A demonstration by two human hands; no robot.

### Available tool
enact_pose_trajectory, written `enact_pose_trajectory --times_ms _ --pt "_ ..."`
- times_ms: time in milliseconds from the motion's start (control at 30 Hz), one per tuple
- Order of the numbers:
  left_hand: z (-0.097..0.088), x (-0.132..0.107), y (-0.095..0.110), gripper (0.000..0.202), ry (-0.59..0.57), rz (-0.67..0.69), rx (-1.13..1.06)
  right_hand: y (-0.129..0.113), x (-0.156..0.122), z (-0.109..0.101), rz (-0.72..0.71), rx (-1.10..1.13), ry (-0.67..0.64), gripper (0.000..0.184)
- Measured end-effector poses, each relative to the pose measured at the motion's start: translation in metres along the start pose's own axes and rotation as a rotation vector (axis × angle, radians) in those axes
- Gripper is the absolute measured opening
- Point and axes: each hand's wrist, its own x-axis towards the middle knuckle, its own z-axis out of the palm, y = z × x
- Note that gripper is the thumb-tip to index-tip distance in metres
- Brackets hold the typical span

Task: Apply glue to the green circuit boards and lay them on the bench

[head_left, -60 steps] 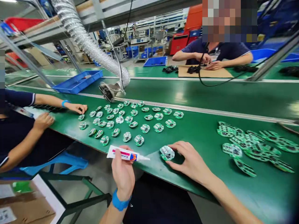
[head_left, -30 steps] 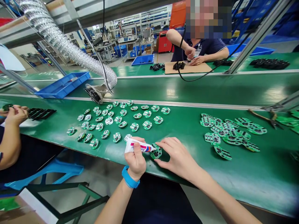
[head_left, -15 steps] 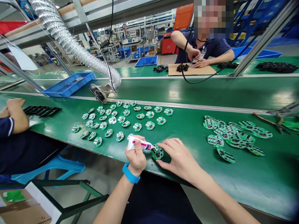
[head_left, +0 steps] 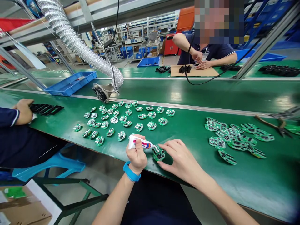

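Observation:
My left hand [head_left: 137,156] is wrapped round a white glue tube [head_left: 142,143] with a printed pink and orange label. The tube's nozzle points right and meets or nearly meets the upper left edge of a round green circuit board [head_left: 158,154]. Thumb and fingertips of my right hand [head_left: 180,159] pinch that board by its right side, near the table's front edge. Many similar small boards [head_left: 123,119] lie spread singly to the left and beyond. On the right, joined boards [head_left: 234,136] lie in a loose pile.
Cutting pliers [head_left: 278,126] lie at the far right. A fan on a silver duct [head_left: 103,91] hangs over the back edge beside a blue tray [head_left: 71,83]. A co-worker's hand [head_left: 24,109] is near black parts at left. Another person [head_left: 206,54] works across the line.
The view has shifted slightly. My hands, the tube and the board stay nearly in place, and the nozzle sits a little farther left on the board. The left co-worker's arm has moved.

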Motion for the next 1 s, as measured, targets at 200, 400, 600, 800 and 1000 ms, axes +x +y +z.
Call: enact_pose_trajectory --times_ms 200,400,600,800,1000 --pt "-0.007 -0.009 0.006 0.042 -0.013 -0.039 -0.042 0.002 0.002 -0.003 0.005 -0.011 0.016 0.042" --pt "-0.011 -0.016 0.005 0.036 -0.053 0.034 -0.015 0.002 0.002 -0.004 0.013 0.0 0.011 0.043" --pt "-0.008 -0.008 0.001 0.036 -0.036 0.011 -0.003 0.003 0.0 -0.004 0.015 0.014 0.02 0.047" --pt "-0.006 -0.001 -0.003 0.046 0.002 -0.051 0.019 0.003 -0.001 -0.006 0.021 0.016 0.017 0.042" --pt "-0.004 -0.004 0.008 0.046 0.03 -0.09 -0.039 0.003 0.001 -0.006 0.02 0.02 0.023 0.041"
